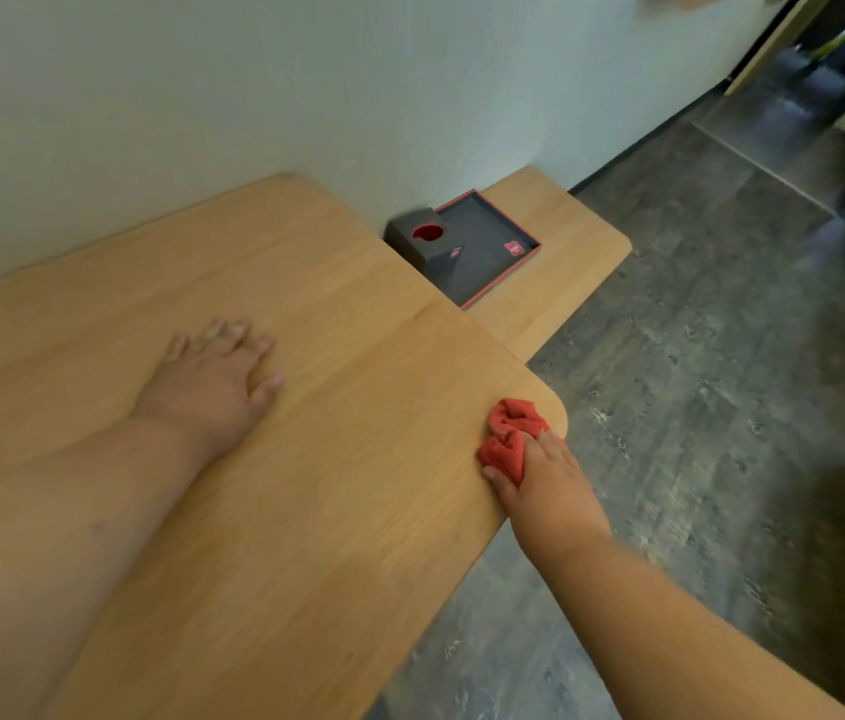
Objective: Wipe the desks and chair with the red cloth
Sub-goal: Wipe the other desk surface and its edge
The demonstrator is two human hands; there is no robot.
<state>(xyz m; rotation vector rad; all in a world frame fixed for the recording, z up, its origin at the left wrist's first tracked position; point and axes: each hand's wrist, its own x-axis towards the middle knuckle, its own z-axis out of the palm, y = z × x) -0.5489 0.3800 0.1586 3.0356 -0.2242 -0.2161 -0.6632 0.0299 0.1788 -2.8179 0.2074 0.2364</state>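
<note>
Two hands: left hand (212, 376) flat on desk (306, 459), right hand (545, 485) gripping red cloth (508, 428).

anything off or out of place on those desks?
Nothing stands out. The right hand presses the red cloth at the near desk corner; the left hand lies flat. A dark tray and dark box sit on the lower desk, undamaged, no spills.
</note>
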